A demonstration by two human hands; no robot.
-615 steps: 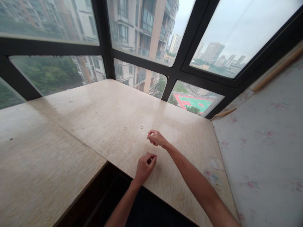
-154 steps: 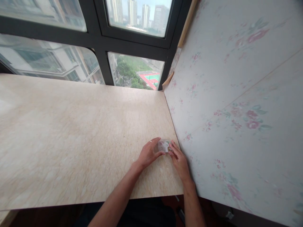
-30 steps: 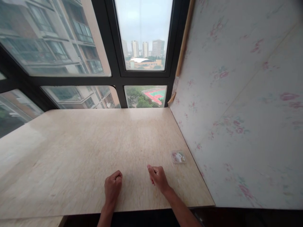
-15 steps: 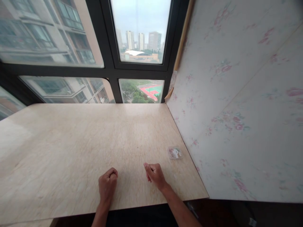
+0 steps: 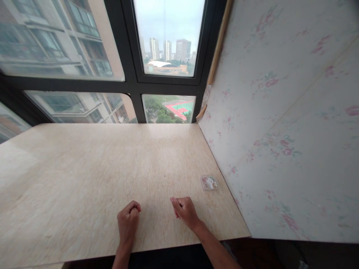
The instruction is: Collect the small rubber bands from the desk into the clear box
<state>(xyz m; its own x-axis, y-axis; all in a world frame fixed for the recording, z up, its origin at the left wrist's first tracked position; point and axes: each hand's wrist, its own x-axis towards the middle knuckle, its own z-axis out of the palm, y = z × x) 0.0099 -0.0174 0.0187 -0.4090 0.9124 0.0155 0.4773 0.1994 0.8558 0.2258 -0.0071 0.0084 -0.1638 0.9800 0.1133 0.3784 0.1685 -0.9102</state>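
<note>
My left hand (image 5: 129, 219) is closed in a fist above or on the near part of the pale stone sill (image 5: 84, 179), and nothing shows in it. To its right, my right hand (image 5: 185, 211) is also closed, thumb along the curled fingers, with nothing visible inside. A gap separates the two hands. A small clear plastic box (image 5: 209, 182) with small white and coloured pieces in it lies beyond my right hand and to its right. Neither hand touches the box.
Dark window frames (image 5: 165, 88) run along the far edge of the sill. A wall with flowered paper (image 5: 269, 149) bounds the right side. The sill's front edge lies close below my hands, over a dark area.
The view has shifted slightly, so the box and wall sit a little further right and lower in the picture. Both hands keep their closed shape.
</note>
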